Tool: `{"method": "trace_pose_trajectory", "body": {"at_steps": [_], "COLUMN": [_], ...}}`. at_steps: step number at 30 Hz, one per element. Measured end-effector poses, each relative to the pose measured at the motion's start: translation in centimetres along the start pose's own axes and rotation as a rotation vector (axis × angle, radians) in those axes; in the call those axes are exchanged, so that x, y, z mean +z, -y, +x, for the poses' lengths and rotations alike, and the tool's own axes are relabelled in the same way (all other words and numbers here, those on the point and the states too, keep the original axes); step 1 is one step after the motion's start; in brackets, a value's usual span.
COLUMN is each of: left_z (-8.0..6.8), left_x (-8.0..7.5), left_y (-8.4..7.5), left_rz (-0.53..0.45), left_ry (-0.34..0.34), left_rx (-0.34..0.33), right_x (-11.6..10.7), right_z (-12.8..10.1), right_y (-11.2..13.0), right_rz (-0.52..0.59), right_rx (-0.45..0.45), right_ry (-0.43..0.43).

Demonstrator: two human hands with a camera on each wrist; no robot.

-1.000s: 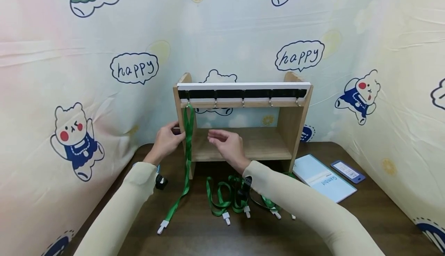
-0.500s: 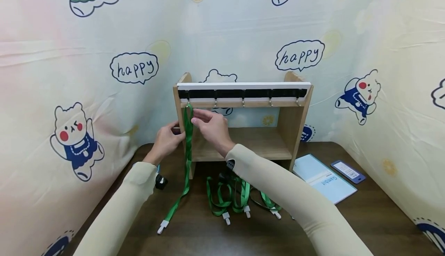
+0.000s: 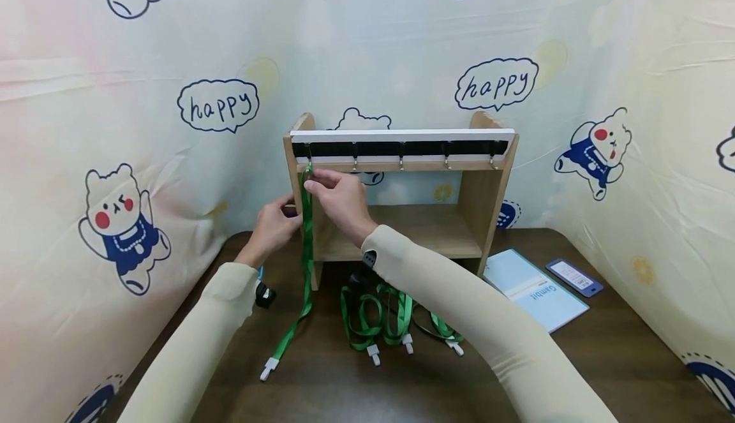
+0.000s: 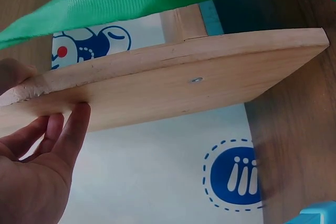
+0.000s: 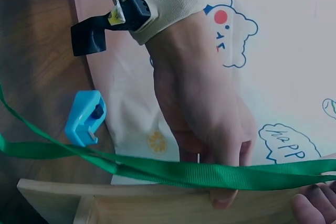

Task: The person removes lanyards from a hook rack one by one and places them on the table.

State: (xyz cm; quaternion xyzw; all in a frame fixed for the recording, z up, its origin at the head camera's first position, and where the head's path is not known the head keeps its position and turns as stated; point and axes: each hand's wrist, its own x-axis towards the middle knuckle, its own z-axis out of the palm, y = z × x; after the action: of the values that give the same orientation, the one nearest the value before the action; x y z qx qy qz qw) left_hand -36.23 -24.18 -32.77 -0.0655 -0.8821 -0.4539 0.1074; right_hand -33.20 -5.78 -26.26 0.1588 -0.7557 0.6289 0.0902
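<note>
A green lanyard [image 3: 307, 231] with a white clip hangs from the leftmost hook of a wooden shelf [image 3: 425, 235]; its lower end trails onto the table. My left hand [image 3: 272, 228] grips the shelf's left side panel, thumb on the front edge and fingers on the outer face in the left wrist view. My right hand [image 3: 343, 203] pinches the lanyard near its top, just below the hook. In the right wrist view the lanyard runs across in front of the left hand [image 5: 205, 93]. Several more green lanyards [image 3: 396, 314] lie coiled on the table, partly behind the right forearm.
The shelf's front rail [image 3: 402, 148] carries several metal hooks. On the right lie a light-blue booklet [image 3: 536, 289] and a blue card holder [image 3: 574, 277]. A blue tape dispenser [image 5: 85, 118] stands left of the shelf. A printed curtain [image 3: 367, 46] surrounds the table.
My right hand has moved left and up from in front of the shelf to the top of the hanging lanyard and pinches it. The left hand keeps its grip on the side panel.
</note>
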Motion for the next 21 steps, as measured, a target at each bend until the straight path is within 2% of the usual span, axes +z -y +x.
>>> {"method": "trace_pose_trajectory", "body": {"at_steps": [8, 21], "left_z": [-0.2, -0.1], "left_x": [-0.1, 0.0], "left_y": [-0.1, 0.1], "left_rz": [-0.009, -0.012], "left_ry": [0.011, -0.003], "left_rx": [0.011, 0.024], "right_x": [1.2, 2.0], "right_z": [0.2, 0.5], "right_y": [-0.1, 0.1], "right_rz": [0.05, 0.02], "right_rx": [0.021, 0.014], "right_ry": [0.012, -0.052]}}
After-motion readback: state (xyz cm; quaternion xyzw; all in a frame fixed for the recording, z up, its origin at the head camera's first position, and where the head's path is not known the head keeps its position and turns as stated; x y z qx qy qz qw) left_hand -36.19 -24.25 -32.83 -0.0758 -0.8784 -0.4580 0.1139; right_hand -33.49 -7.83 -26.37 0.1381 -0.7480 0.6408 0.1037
